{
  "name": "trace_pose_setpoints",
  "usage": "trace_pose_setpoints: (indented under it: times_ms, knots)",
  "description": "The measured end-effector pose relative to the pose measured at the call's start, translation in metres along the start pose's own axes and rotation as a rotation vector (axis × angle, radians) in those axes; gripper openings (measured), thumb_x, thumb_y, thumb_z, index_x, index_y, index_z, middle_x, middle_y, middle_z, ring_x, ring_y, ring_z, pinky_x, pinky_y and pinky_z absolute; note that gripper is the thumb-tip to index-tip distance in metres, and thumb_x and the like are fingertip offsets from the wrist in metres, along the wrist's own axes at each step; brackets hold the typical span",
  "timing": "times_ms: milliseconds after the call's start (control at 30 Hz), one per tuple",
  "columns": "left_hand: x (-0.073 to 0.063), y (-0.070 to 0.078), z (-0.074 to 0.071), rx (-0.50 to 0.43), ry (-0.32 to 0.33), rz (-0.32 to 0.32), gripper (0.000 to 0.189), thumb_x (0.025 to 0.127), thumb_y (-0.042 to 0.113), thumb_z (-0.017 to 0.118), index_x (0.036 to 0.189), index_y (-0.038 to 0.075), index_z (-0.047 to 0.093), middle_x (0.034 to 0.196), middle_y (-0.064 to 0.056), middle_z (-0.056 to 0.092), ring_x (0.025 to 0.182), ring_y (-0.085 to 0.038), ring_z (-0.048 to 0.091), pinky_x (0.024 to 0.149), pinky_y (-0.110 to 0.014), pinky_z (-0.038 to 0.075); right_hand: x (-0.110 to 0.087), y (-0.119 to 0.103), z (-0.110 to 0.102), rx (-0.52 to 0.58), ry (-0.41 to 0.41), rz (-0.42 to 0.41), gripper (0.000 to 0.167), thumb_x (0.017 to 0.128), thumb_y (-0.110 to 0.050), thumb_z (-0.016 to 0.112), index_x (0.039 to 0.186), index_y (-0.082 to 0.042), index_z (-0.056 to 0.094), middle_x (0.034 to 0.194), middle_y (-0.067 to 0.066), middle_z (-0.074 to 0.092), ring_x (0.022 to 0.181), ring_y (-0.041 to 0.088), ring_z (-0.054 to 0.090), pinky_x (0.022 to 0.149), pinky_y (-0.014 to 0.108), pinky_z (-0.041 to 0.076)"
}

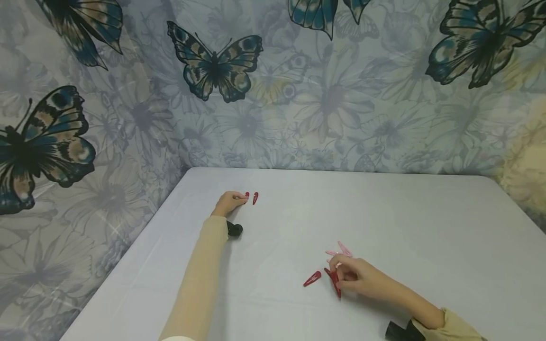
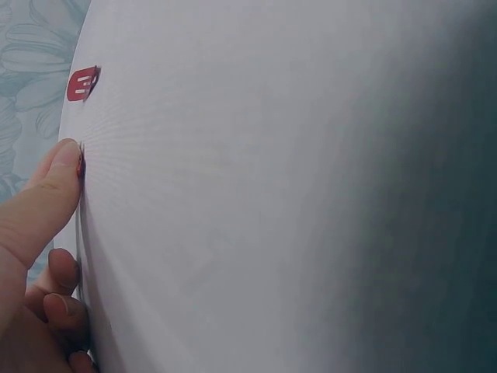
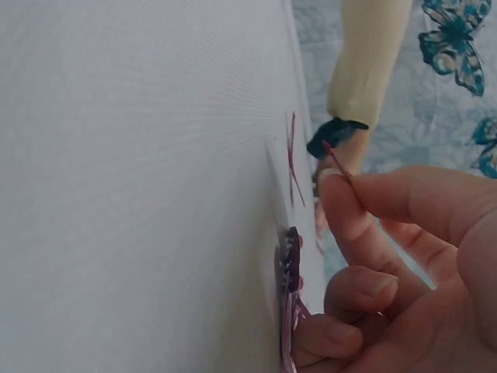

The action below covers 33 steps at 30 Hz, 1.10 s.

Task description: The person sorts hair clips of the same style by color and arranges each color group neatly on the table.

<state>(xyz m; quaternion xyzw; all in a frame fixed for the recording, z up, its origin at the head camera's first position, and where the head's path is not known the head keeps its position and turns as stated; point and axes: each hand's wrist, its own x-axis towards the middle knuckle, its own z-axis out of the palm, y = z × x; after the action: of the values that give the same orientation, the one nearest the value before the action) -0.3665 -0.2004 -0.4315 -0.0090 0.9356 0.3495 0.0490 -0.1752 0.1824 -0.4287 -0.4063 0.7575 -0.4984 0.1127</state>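
Near the table's far left, my left hand holds a red hair clip at its fingertips, close to the tabletop. In the left wrist view, the thumb covers most of that clip. Just to its right lies a second red hair clip. My right hand is nearer the front, pinching a red hair clip between thumb and index finger, raised off the table. Beneath and beside it lie a dark red hair clip, another red clip and pink hair clips, partly hidden by the hand.
A white-covered table carries all the clips. Patterned cloth with butterflies hangs behind it and along the left side. Black wrist devices sit at both sleeves.
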Motion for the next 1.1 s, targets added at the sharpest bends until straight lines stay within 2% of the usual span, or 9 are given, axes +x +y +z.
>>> trace_pose_setpoints:
  times_ms: [167,267,367,500,700,800,933,1033,1100]
  knots:
    - [-0.001,0.000,0.000,-0.011,0.002,-0.004,0.032,0.094,0.027,0.066,0.112,0.001,0.071,0.124,-0.019,0.065,0.115,-0.034,0.058,0.103,-0.047,0.043,0.003,-0.004,-0.003,0.058,0.017,0.092,0.020,0.086,0.008,0.059,0.099,-0.003,0.051,0.060,0.015,0.047,0.053,-0.004,0.041,0.045,0.018,0.036]
    - [-0.001,-0.001,-0.001,-0.004,0.005,0.010,0.031,0.094,0.026,0.065,0.111,0.001,0.071,0.121,-0.019,0.066,0.112,-0.034,0.059,0.101,-0.047,0.043,0.006,-0.004,-0.006,0.059,0.014,0.102,0.019,0.086,0.010,0.057,0.099,-0.002,0.050,0.060,0.017,0.049,0.048,0.008,0.045,0.045,0.019,0.040]
    - [-0.001,-0.001,-0.002,0.001,0.008,0.022,0.031,0.094,0.026,0.065,0.110,0.000,0.071,0.119,-0.020,0.067,0.109,-0.034,0.059,0.100,-0.047,0.044,0.010,-0.004,-0.009,0.075,0.003,0.125,0.020,0.086,0.011,0.055,0.101,0.000,0.049,0.062,0.020,0.049,0.047,0.013,0.044,0.046,0.019,0.040]
    - [0.000,-0.001,-0.001,-0.002,0.004,0.012,0.031,0.094,0.027,0.066,0.110,0.001,0.071,0.121,-0.019,0.066,0.112,-0.035,0.059,0.102,-0.047,0.043,0.016,-0.007,-0.013,0.087,0.000,0.189,0.018,0.086,0.010,0.053,0.102,0.002,0.048,0.062,0.022,0.047,0.048,0.003,0.038,0.045,0.017,0.036]
    - [0.002,-0.002,0.000,0.002,0.005,0.015,0.030,0.093,0.026,0.066,0.110,0.001,0.071,0.122,-0.019,0.066,0.113,-0.035,0.058,0.101,-0.048,0.043,0.028,-0.013,-0.013,-0.051,0.052,0.262,0.015,0.085,0.007,0.059,0.096,-0.001,0.051,0.063,0.009,0.059,0.053,-0.002,0.041,0.046,0.015,0.035]
    - [0.002,-0.002,-0.001,0.017,0.007,0.031,0.029,0.094,0.026,0.066,0.110,0.002,0.072,0.122,-0.019,0.066,0.109,-0.034,0.059,0.099,-0.047,0.044,0.037,-0.015,-0.013,-0.068,0.070,0.278,0.014,0.085,0.006,0.060,0.094,-0.001,0.052,0.067,0.013,0.064,0.056,-0.001,0.046,0.049,0.017,0.038]
    - [0.000,-0.001,-0.002,0.021,0.004,0.037,0.027,0.093,0.025,0.066,0.108,0.003,0.073,0.122,-0.018,0.066,0.107,-0.033,0.059,0.098,-0.047,0.045,0.051,-0.014,-0.018,-0.018,0.087,0.292,0.013,0.085,0.008,0.059,0.093,0.002,0.051,0.069,0.021,0.067,0.057,0.003,0.051,0.050,0.017,0.037]
    - [-0.001,0.001,-0.004,0.014,-0.001,0.027,0.026,0.093,0.024,0.066,0.106,0.002,0.072,0.123,-0.018,0.066,0.110,-0.034,0.059,0.100,-0.048,0.044,0.065,-0.011,-0.022,0.006,0.107,0.308,0.012,0.085,0.008,0.059,0.093,0.004,0.050,0.071,0.020,0.068,0.059,0.010,0.058,0.053,0.018,0.041]
    - [0.000,0.002,-0.005,0.009,-0.007,0.018,0.026,0.093,0.023,0.067,0.106,0.001,0.072,0.124,-0.018,0.066,0.113,-0.035,0.058,0.102,-0.048,0.043,0.073,-0.009,-0.024,-0.032,0.124,0.298,0.012,0.086,0.008,0.059,0.093,0.004,0.051,0.071,0.017,0.069,0.063,0.016,0.063,0.057,0.019,0.046]
